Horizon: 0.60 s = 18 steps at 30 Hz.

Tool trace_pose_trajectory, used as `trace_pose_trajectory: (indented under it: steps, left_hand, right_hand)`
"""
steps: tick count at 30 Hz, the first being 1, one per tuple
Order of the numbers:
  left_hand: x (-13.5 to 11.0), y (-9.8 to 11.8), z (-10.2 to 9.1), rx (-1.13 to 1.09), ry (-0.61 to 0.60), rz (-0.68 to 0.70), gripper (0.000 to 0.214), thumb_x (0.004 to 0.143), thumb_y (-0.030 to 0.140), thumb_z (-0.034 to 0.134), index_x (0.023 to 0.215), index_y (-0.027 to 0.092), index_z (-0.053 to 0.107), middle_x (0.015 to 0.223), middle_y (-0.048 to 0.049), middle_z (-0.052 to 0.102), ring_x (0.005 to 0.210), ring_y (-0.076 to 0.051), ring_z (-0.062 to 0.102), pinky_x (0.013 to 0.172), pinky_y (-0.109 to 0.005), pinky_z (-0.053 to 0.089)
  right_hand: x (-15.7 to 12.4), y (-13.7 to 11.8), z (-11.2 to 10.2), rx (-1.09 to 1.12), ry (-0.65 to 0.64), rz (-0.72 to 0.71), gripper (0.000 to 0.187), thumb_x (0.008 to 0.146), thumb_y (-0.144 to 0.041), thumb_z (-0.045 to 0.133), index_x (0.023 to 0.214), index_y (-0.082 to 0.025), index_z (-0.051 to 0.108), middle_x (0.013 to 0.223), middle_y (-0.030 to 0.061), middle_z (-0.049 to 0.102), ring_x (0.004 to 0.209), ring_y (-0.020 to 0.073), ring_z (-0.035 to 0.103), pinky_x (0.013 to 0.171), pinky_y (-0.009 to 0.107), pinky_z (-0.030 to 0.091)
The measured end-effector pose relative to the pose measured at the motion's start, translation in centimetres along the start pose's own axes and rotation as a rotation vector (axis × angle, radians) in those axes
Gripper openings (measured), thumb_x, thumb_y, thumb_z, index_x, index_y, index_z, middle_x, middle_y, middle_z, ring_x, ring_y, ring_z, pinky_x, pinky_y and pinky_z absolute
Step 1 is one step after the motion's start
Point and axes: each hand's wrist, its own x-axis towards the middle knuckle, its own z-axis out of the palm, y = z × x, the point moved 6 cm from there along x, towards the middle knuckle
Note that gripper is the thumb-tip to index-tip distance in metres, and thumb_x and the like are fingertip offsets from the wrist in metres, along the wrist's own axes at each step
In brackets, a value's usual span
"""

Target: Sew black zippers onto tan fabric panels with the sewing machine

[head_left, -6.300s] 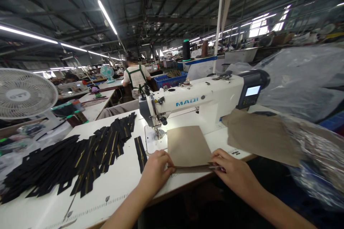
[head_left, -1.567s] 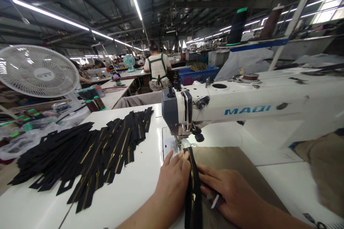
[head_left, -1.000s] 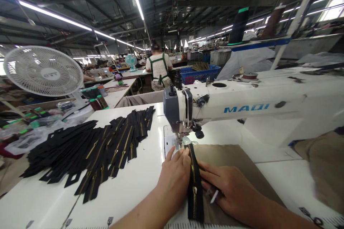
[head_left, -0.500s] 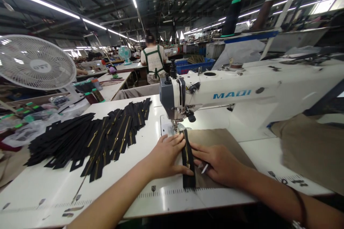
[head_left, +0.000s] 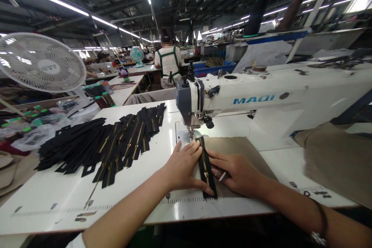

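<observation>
A black zipper with gold teeth [head_left: 205,162] lies on the left edge of a tan fabric piece [head_left: 241,148], its far end under the presser foot of a white MAQI sewing machine [head_left: 247,100]. My left hand [head_left: 183,166] lies flat on the table, fingers stretched out, pressing the zipper's left side. My right hand [head_left: 236,172] rests on the fabric at the zipper's right side, fingers pressed down, with a small white tool [head_left: 222,176] between them.
A fanned pile of several black zippers [head_left: 110,143] covers the table's left half. A white fan [head_left: 40,64] stands far left. More tan fabric [head_left: 337,159] lies at right. A person in a green apron [head_left: 168,64] works at a far table.
Since six seconds ago a zipper was laid on the tan fabric and fed to the needle. In the last second both hands slid a little toward the presser foot with it.
</observation>
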Motion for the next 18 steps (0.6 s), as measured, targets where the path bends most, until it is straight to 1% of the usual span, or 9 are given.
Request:
trace_pose_trajectory:
  steps: [3, 4, 6, 9, 14, 18]
  left_hand:
    - [0.0, 0.1, -0.1, -0.013, 0.004, -0.003, 0.105, 0.064, 0.077, 0.06, 0.144, 0.018, 0.027, 0.15, -0.0158, 0.026, 0.138, -0.035, 0.022, 0.111, -0.061, 0.007]
    - [0.0, 0.1, -0.1, -0.019, 0.007, -0.007, 0.105, 0.063, 0.077, 0.06, 0.144, 0.018, 0.027, 0.15, -0.0158, 0.026, 0.138, -0.035, 0.022, 0.11, -0.061, 0.007]
    - [-0.1, 0.1, -0.1, -0.031, 0.015, -0.018, 0.105, 0.062, 0.077, 0.061, 0.143, 0.018, 0.029, 0.15, -0.0159, 0.026, 0.138, -0.035, 0.023, 0.11, -0.062, 0.007]
    - [-0.2, -0.1, -0.1, -0.053, 0.029, -0.031, 0.106, 0.061, 0.077, 0.061, 0.143, 0.018, 0.029, 0.15, -0.0156, 0.026, 0.138, -0.034, 0.023, 0.111, -0.061, 0.008]
    - [-0.4, -0.5, 0.1, -0.09, 0.052, -0.017, 0.108, 0.063, 0.078, 0.059, 0.144, 0.016, 0.026, 0.151, -0.0152, 0.024, 0.14, -0.031, 0.019, 0.113, -0.057, 0.005]
    - [-0.5, -0.7, 0.2, -0.106, 0.057, -0.018, 0.109, 0.063, 0.079, 0.058, 0.145, 0.016, 0.024, 0.151, -0.0151, 0.023, 0.14, -0.031, 0.017, 0.113, -0.056, 0.006]
  right_hand:
    - [0.0, 0.1, -0.8, 0.003, 0.1, -0.022, 0.037, 0.09, -0.027, 0.046, 0.122, -0.013, 0.057, 0.129, 0.0151, 0.055, 0.109, 0.0262, 0.059, 0.086, 0.038, 0.054]
    - [0.1, 0.0, -0.9, 0.002, 0.109, -0.036, 0.039, 0.089, -0.03, 0.049, 0.123, -0.011, 0.056, 0.129, 0.0166, 0.054, 0.111, 0.0269, 0.058, 0.088, 0.039, 0.053]
    - [0.3, -0.2, -0.7, 0.001, 0.071, -0.053, 0.046, 0.085, -0.035, 0.056, 0.123, -0.009, 0.056, 0.129, 0.0177, 0.054, 0.111, 0.0287, 0.058, 0.088, 0.041, 0.053]
    - [0.5, -0.2, 0.0, -0.007, -0.006, -0.025, 0.058, 0.078, -0.04, 0.062, 0.125, -0.008, 0.055, 0.129, 0.0181, 0.054, 0.108, 0.031, 0.059, 0.085, 0.044, 0.054]
    - [0.4, -0.1, 0.8, -0.061, -0.074, -0.007, 0.067, 0.078, -0.047, 0.061, 0.13, -0.007, 0.051, 0.137, 0.021, 0.043, 0.111, 0.0329, 0.057, 0.085, 0.045, 0.053]
    - [0.5, -0.1, 0.9, -0.103, -0.123, 0.001, 0.07, 0.078, -0.049, 0.06, 0.132, -0.005, 0.049, 0.136, 0.0217, 0.043, 0.109, 0.0323, 0.058, 0.085, 0.044, 0.053]
